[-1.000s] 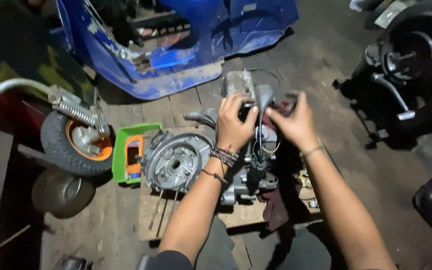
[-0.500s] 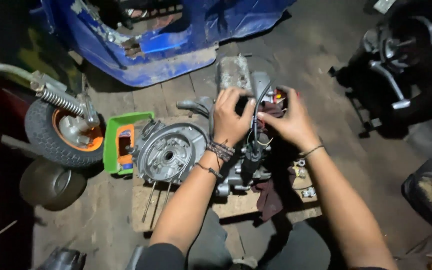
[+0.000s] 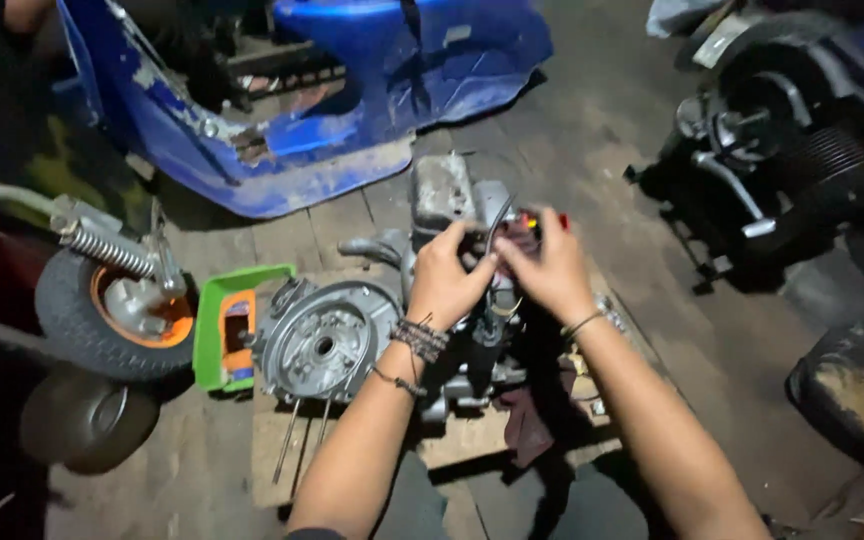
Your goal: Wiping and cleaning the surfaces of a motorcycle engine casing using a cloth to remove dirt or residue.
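At the far left a small wheel (image 3: pixel 117 310) with an orange hub lies on the floor, its spring strut (image 3: pixel 102 245) angled up over it. Just beside it sits a green tray (image 3: pixel 214 325), touching the left edge of the wooden board (image 3: pixel 282 450) that carries a grey engine (image 3: pixel 327 340). The engine's round casing faces up at the board's left side, with two long studs sticking out toward the near edge. Behind the board lies a blue scooter body (image 3: pixel 352 110). The left hand (image 3: pixel 447 280), with cord bracelets at the wrist, is closed on a thin dark cable (image 3: pixel 495 225) over the engine's top. The right hand (image 3: pixel 547 270) touches it, fingers pinched around the same cable. At the far right stands another dark engine (image 3: pixel 802 150).
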